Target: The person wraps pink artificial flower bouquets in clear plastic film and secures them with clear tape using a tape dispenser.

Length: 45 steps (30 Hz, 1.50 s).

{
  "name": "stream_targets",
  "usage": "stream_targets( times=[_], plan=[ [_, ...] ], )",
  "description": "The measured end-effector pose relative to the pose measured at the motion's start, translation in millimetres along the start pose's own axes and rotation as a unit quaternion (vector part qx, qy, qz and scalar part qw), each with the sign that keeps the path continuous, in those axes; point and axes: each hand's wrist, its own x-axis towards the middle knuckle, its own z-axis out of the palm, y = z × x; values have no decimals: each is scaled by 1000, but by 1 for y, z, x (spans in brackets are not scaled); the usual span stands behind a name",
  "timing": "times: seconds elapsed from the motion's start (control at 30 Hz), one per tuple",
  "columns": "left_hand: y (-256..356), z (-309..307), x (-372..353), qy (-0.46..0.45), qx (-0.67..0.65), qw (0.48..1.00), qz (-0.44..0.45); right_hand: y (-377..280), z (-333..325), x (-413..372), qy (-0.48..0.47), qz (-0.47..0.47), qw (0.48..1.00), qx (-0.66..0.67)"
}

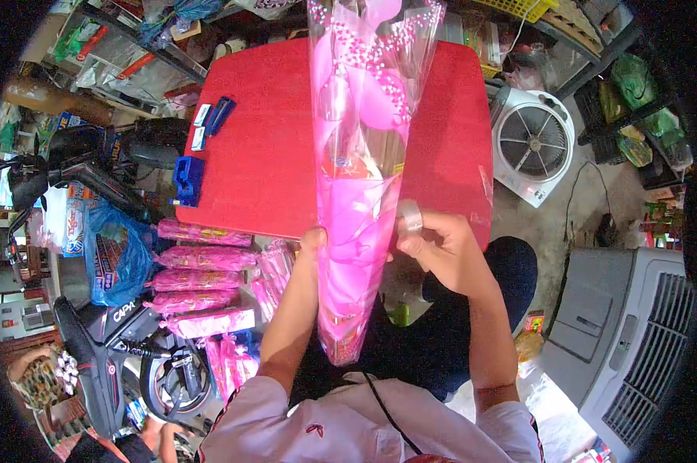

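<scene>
A long cone-shaped bouquet wrapper (356,216), pink below with see-through film printed with pink and white dots above, stands in front of me over the near edge of the red table (263,147). My left hand (311,245) is closed on its left edge, with most of the fingers hidden behind it. To the right of the wrapper, my right hand (441,245) is closed, with a roll of see-through tape (411,218) at its fingers. I cannot make out any strip between the roll and the wrapper.
On the table's left side lie a dark blue stapler (222,116), small staple boxes (200,127) and a blue tape dispenser (188,181). Several pink wrapped bundles (202,258) are at the left. A fan (535,145) and a grey air cooler (618,339) stand at the right.
</scene>
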Motion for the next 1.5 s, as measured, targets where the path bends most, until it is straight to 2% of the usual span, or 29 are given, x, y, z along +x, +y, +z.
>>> stream_targets(
  times=[0.07,0.27,0.37,0.47,0.77,0.87,0.97,1.07,1.17,1.27,1.37,1.4,1.5],
  plan=[
    [1,0,3,-1,7,1000,7,1,-1,0,-17,61,998,15],
    [6,-5,7,-12,59,997,54,3,4,1,-19,57,996,61],
    [8,-7,9,-17,80,994,74,-3,3,3,-34,69,989,124],
    [9,-10,10,-20,95,991,88,5,4,3,-30,55,991,118],
    [8,-15,6,-27,121,987,107,11,17,4,87,7,996,-19],
    [5,-21,5,-31,133,984,117,15,21,6,177,-49,978,-103],
    [3,-28,-1,-28,151,982,109,5,18,2,166,-53,975,-138],
    [7,-19,-11,24,209,975,79,11,16,5,135,-135,965,-177],
    [6,-16,-12,57,189,976,96,8,11,3,94,-102,980,-143],
    [15,16,-16,80,129,986,63,7,11,2,74,-74,992,-75],
    [21,13,-15,24,94,995,27,6,12,2,71,-8,997,9],
    [16,-6,-15,-3,91,995,38,5,11,2,72,3,997,20],
    [13,-7,-14,-5,144,988,58,5,9,4,73,33,995,50]
  ],
)
